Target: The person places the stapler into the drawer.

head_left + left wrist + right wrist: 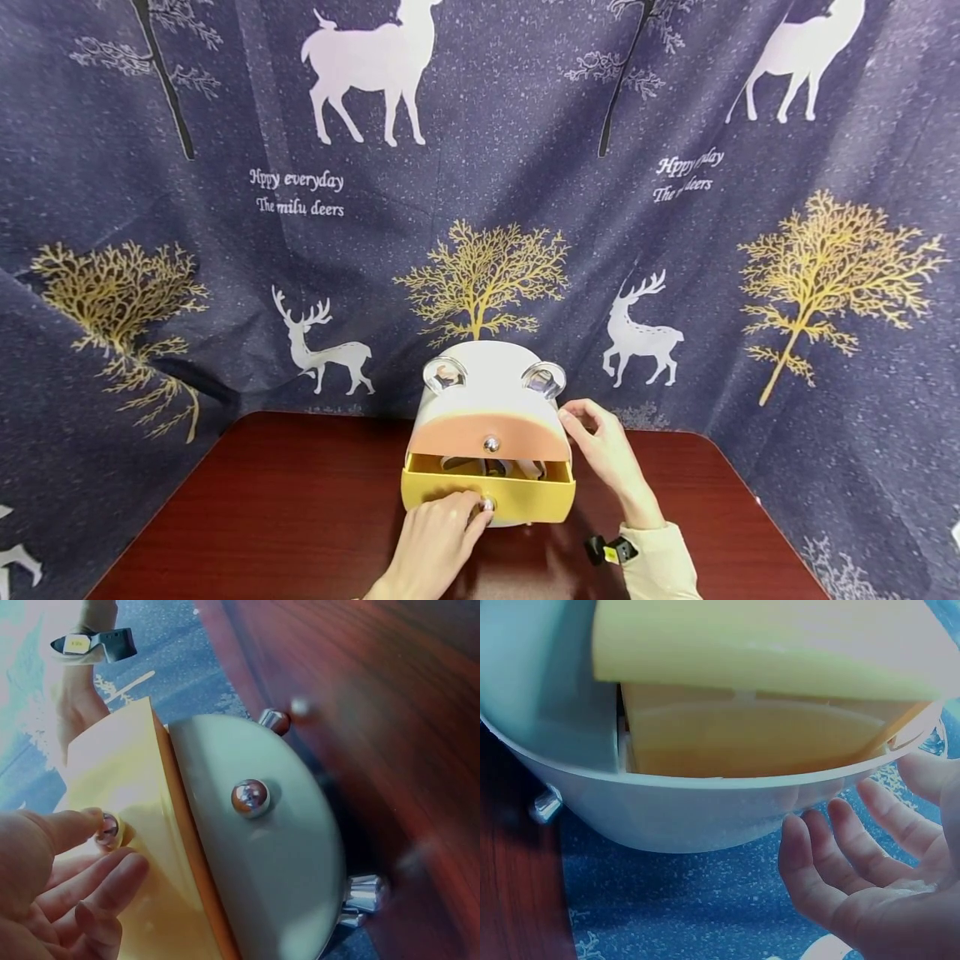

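A small white cabinet (495, 367) with a rounded top stands on the table. Its yellow drawer (525, 498) is pulled partly out, and some dark and pale items inside show only in part. My left hand (435, 537) pinches the drawer's silver knob (109, 830) between thumb and fingers. At the cabinet's right side is my right hand (603, 446), fingers slightly bent, fingertips at the side wall (705, 814). Above the yellow drawer, an orange drawer (450, 437) with its own knob (491, 444) sits closed.
A pale lower drawer (225, 855) with a round knob (250, 797) sits beneath the yellow one. Two shiny round eye-like pieces (445, 375) flank the cabinet top. Short silver feet (365, 893) support it. Behind the reddish-brown table (315, 500) hangs a deer-patterned cloth (495, 183).
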A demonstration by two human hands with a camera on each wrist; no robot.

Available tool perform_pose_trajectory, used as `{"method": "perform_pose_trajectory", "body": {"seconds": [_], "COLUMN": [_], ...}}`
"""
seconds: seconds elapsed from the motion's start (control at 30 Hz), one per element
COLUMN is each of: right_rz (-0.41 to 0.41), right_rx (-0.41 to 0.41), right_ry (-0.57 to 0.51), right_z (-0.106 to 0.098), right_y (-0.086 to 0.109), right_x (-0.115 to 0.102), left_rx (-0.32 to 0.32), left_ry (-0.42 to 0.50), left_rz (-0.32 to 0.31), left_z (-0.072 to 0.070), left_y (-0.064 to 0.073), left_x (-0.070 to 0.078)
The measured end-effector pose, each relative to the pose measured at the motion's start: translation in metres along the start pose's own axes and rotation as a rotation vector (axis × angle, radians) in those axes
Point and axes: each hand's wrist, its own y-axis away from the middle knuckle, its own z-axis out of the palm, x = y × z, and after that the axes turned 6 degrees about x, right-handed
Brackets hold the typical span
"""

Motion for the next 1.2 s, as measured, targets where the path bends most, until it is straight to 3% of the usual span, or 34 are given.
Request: {"method": "perform_pose_trajectory", "body": {"seconds": [0.23,0.67,0.9,1.2], "right_rz": [-0.006,-0.010,-0.045,-0.027], "right_rx": [0.012,0.010,0.017,0.014], "right_ry": [-0.003,0.003,0.020,0.016], "right_z": [0.003,0.002,0.003,0.002], "right_y": [-0.004,-0.006,-0.006,-0.006], "right_x": [0.022,0.024,0.025,0.025], "left_rx": [-0.013,0.029,0.016,0.013], "left_ry": [0.005,-0.011,-0.013,-0.014], "left_rz": [-0.012,-0.009,-0.018,-0.023], "left_z": [0.003,0.010,0.012,0.015], "left_y": [-0.003,-0.010,-0.013,-0.016], "left_x": [-0.002,-0.006,-0.009,-0.011]}}
